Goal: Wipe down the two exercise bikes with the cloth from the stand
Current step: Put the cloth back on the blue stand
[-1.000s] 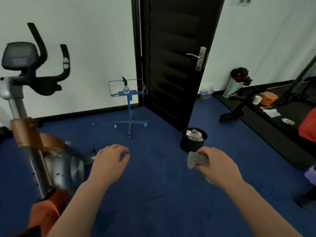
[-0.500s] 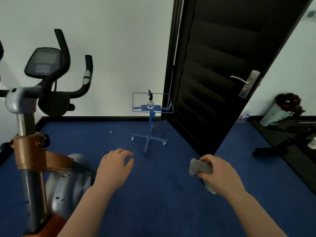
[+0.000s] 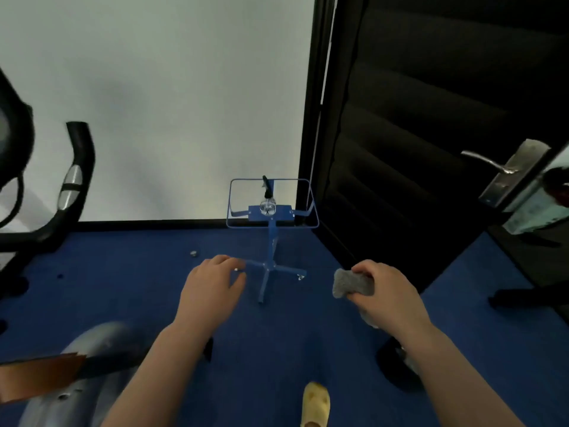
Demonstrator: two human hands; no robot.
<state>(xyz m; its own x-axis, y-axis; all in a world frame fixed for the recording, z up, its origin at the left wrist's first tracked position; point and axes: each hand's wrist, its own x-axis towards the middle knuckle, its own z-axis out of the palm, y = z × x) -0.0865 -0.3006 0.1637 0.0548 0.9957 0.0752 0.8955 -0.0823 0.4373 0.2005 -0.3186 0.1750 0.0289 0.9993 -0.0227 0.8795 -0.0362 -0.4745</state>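
My right hand (image 3: pixel 385 297) grips a folded grey cloth (image 3: pixel 352 283), held out in front of me at the right. My left hand (image 3: pixel 212 288) hangs empty, palm down, fingers loosely apart. Straight ahead stands the blue stand (image 3: pixel 271 235) with a wire tray on top and a clear spray bottle (image 3: pixel 267 201) in it. An exercise bike (image 3: pixel 70 180) fills the left edge: black handlebar above, silver and orange body (image 3: pixel 70 374) at the bottom left. Only this one bike is in sight.
A dark door (image 3: pixel 431 149) with a metal handle (image 3: pixel 489 163) stands open on the right. A black bin (image 3: pixel 397 365) sits behind my right forearm. Blue carpet covers the floor, and my yellow slipper (image 3: pixel 315 402) shows at the bottom. A small metal piece (image 3: pixel 193 253) lies on the carpet.
The view has swung left and moved closer to the blue stand. The bike has slid towards the left edge. Both hands keep their pose, cloth still in the right.
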